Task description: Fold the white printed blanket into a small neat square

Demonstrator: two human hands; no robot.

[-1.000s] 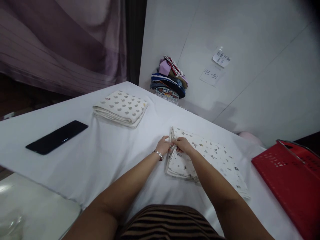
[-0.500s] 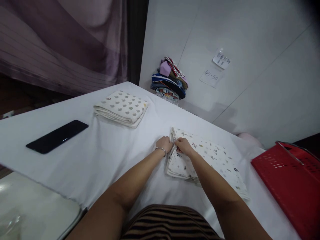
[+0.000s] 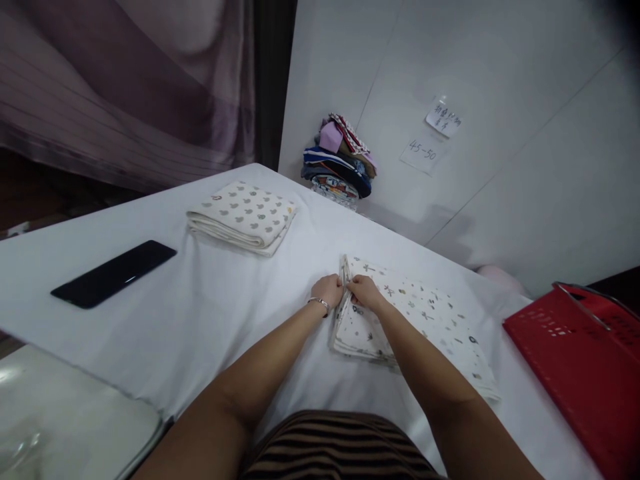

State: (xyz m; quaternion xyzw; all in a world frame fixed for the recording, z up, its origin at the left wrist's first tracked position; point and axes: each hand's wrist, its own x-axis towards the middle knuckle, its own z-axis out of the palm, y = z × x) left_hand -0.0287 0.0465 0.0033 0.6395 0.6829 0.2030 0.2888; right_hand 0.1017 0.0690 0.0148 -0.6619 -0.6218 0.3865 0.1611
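Both hands are pinching the same spot: the left hand [image 3: 327, 290] and the right hand [image 3: 365, 291] have their fingertips closed on the left edge of the printed cloth [image 3: 415, 320], right where the folded layers stack up. That cloth lies flat on the white table [image 3: 210, 313], running away to the right from the pinch, its far corner ending near the red basket [image 3: 583, 360] but not touching it. Left wrist has a thin bracelet [image 3: 319, 303] on it.

Plenty of bare tabletop to the left of the hands. Further out on that side a black phone [image 3: 114, 273] sits near the table's left edge, and a folded spotted towel [image 3: 241, 217] lies toward the back, well apart from the cloth being held. A pile of colourful clothes [image 3: 340, 160] is stacked against the white wall [image 3: 500, 80] at the table's back edge. Two paper notes [image 3: 431, 137] are stuck on that wall. Near edge of the table is right against the person's striped top [image 3: 340, 447]
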